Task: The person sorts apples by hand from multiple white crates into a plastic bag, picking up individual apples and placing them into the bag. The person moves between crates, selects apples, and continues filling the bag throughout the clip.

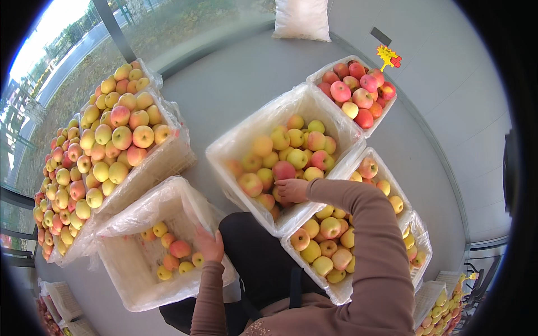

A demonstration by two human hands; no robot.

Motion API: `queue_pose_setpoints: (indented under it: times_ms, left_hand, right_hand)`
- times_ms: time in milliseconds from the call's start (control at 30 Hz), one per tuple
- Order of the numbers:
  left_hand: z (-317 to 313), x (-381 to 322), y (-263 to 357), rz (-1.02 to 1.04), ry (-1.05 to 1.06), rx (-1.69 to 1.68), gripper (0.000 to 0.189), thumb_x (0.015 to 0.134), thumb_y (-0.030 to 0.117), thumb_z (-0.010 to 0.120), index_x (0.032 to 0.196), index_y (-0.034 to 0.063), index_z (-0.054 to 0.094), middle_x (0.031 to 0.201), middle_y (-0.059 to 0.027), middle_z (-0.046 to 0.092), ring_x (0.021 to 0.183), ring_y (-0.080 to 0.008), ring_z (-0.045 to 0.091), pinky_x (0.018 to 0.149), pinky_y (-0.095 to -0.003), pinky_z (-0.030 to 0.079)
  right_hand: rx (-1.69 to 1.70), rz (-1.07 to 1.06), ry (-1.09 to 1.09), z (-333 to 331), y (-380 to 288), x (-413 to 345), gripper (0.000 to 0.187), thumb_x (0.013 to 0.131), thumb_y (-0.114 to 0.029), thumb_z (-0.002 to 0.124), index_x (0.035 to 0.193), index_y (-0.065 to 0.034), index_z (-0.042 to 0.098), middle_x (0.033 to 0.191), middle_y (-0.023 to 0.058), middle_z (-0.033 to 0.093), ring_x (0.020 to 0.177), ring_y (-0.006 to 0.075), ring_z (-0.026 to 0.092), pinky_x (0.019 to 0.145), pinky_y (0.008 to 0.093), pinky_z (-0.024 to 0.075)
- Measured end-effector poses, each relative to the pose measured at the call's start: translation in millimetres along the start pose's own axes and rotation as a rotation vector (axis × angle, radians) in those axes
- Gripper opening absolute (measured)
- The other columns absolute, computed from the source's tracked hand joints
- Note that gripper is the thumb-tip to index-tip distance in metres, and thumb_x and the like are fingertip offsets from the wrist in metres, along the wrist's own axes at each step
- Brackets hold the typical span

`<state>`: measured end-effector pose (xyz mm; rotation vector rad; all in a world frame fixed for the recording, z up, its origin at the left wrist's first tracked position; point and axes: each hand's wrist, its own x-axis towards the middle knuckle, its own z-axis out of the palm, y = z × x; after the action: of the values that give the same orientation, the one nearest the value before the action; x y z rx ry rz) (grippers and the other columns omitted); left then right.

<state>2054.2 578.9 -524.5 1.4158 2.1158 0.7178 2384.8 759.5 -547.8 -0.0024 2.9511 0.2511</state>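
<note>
My right hand (293, 190) reaches into a plastic-lined crate (248, 126) of yellow-green and blushed apples. Its fingers curl down among the fruit, just below a redder apple (283, 170). Whether an apple is in its grasp is hidden. At my left, my left hand (210, 243) is at the inner right side of another lined crate (138, 277), thumb and fingers apart, the fingers blurred. No apple shows in that hand. Only several apples, among them a red-orange apple (180, 249), lie on that crate's bottom.
Heaped apples (122, 137) fill crates along the window at left. To the right stand a crate of red apples (353, 90) with a yellow star-shaped sign (387, 56), and crates of yellow apples (330, 227). A white sack (301, 19) rests by the far wall.
</note>
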Motion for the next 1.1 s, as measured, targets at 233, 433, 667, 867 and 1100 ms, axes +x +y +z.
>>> queue_pose_setpoints:
  times_ms: [233,433,667,867,1100]
  left_hand:
    - [-40,-2,98,0.243,-0.116,-0.749,0.061,0.082,0.008,0.067,0.135,0.0002,0.040,0.126,-0.0176,0.049,0.112,-0.0308,0.055,0.095,-0.0374,0.047]
    - [-69,9,83,-0.223,-0.478,-1.823,0.071,0.080,0.040,0.073,0.135,0.0069,0.042,0.121,-0.0112,0.053,0.108,-0.0270,0.058,0.086,-0.0426,0.054]
    - [-84,1,-146,-0.242,0.114,-0.447,0.049,0.081,0.027,0.073,0.121,0.0085,0.052,0.110,-0.0117,0.063,0.093,-0.0308,0.064,0.076,-0.0382,0.054]
    - [-47,-10,-218,-0.222,-0.495,0.027,0.034,0.077,0.013,0.072,0.107,0.0035,0.059,0.095,-0.0113,0.064,0.088,-0.0283,0.063,0.081,-0.0369,0.051]
    - [-98,11,52,-0.210,-0.152,-1.216,0.048,0.089,0.034,0.066,0.123,0.0031,0.051,0.108,-0.0122,0.061,0.097,-0.0244,0.062,0.081,-0.0341,0.053]
  right_hand:
    - [1.019,0.869,0.283,-129,-16,34,0.064,0.067,-0.039,0.079,0.110,0.0000,0.053,0.104,0.0166,0.058,0.103,0.0307,0.057,0.094,0.0403,0.0423]
    - [1.446,0.869,0.636,-130,25,50,0.067,0.070,-0.035,0.080,0.121,-0.0048,0.049,0.119,0.0159,0.054,0.112,0.0276,0.054,0.092,0.0377,0.0436]
    - [0.441,0.988,-0.052,-24,19,20,0.061,0.064,-0.026,0.081,0.115,-0.0080,0.054,0.115,0.0131,0.055,0.107,0.0294,0.054,0.090,0.0429,0.0435]
    - [2.196,0.999,0.690,-54,-10,36,0.070,0.081,-0.040,0.071,0.137,-0.0083,0.042,0.136,0.0143,0.048,0.121,0.0316,0.052,0.097,0.0444,0.0464]
    - [2.508,0.299,1.089,-149,-52,85,0.078,0.090,-0.056,0.057,0.143,-0.0044,0.033,0.141,0.0136,0.044,0.130,0.0284,0.045,0.108,0.0424,0.0377]
